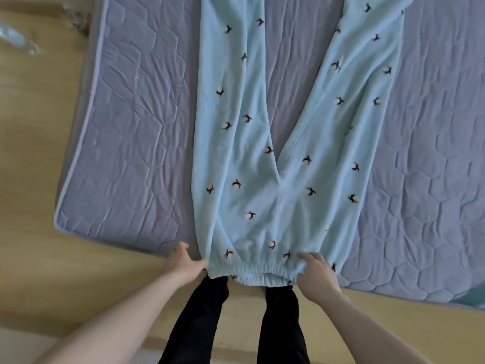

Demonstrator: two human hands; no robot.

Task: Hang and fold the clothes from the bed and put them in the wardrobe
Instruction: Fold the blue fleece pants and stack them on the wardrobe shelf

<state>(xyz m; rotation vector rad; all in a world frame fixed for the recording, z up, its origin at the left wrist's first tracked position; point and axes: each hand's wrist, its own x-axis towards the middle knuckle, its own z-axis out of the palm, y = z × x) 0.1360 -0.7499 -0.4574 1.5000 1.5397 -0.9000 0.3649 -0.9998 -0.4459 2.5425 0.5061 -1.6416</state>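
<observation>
The mattress point(126, 143) fills most of the view, and the trousers point(262, 158) lie flat along its middle, legs splayed away from its near edge, waistband point(258, 271) hanging just over that edge. The left hand point(183, 264) pinches the waistband's left corner; the right hand point(319, 274) rests on the right corner, fingers curled into the cloth. The fleece looks soft, light and floppy, best taken at the gathered waistband. The leg cuffs are cut off beyond the mattress's far side.
</observation>
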